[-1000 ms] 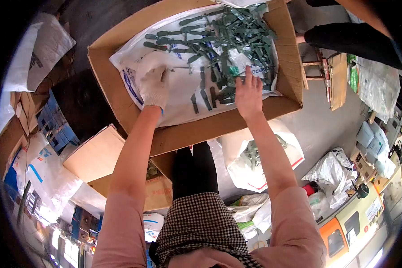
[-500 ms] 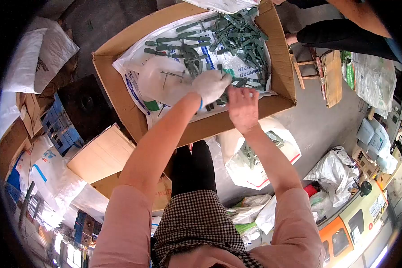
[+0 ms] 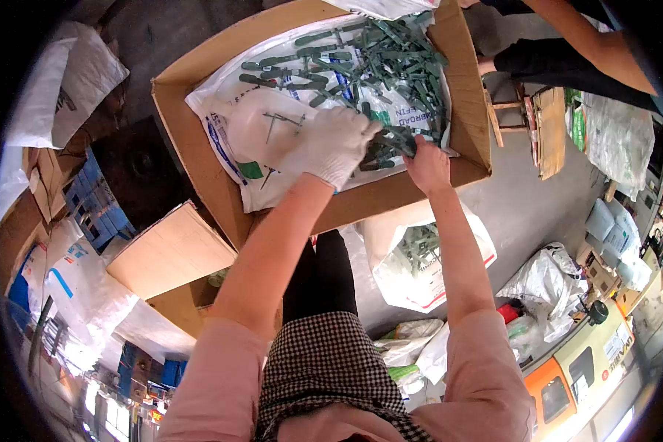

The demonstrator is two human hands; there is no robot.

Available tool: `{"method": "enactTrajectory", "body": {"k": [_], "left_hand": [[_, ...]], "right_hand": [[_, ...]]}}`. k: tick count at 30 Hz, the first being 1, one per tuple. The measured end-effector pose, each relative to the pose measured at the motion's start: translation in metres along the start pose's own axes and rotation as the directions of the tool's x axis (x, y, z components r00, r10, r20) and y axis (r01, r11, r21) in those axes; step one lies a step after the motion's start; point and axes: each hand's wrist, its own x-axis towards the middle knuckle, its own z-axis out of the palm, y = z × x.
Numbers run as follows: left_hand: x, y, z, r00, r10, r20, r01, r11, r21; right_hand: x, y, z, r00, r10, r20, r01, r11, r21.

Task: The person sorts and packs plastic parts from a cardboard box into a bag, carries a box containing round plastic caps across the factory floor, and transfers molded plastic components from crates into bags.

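My left hand (image 3: 340,146), in a white knitted glove, is closed on dark green plastic pieces over the lower middle of a cardboard box (image 3: 470,96). Just right of it my bare right hand (image 3: 428,163) has its fingers closed on the right end of a small bunch of green pieces (image 3: 398,140). The bunch lies between the two hands. A white printed sack (image 3: 236,110) lines the box, with a heap of long green pieces (image 3: 401,55) at its upper right. Some thin dark bits (image 3: 283,119) lie left of my gloved hand.
Below the box stands an open white bag (image 3: 401,283) with green pieces in it. A co-worker's arm (image 3: 597,44) and dark-clothed leg reach in at the upper right, near a wooden stool (image 3: 549,132). A cardboard flap (image 3: 171,250) sticks out at the lower left.
My left hand has moved right from the box's left side to beside my right hand. My right hand, earlier spread, has closed on green pieces. Fewer loose pieces lie at the lower middle.
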Motion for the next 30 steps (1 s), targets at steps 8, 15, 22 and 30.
{"method": "enactTrajectory", "body": {"k": [8, 15, 22, 30], "left_hand": [[-0.052, -0.087, 0.055, 0.806, -0.591, -0.010, 0.518, 0.715, -0.470], [-0.088, -0.087, 0.037, 0.844, -0.530, -0.084, 0.410, 0.737, -0.537], [-0.037, 0.014, -0.019, 0.852, -0.486, 0.193, 0.512, 0.700, -0.498], [-0.018, 0.010, 0.014, 0.919, -0.393, -0.019, 0.373, 0.886, -0.274]], "right_hand": [[0.121, -0.079, 0.063, 0.853, -0.245, -0.461, 0.243, 0.968, -0.064], [0.119, -0.088, 0.054, 0.836, 0.001, -0.548, 0.283, 0.855, 0.434], [0.019, -0.073, 0.027, 0.876, 0.008, -0.483, 0.467, 0.239, 0.851], [-0.042, -0.070, 0.036, 0.874, 0.202, -0.442, 0.458, -0.036, 0.888]]}}
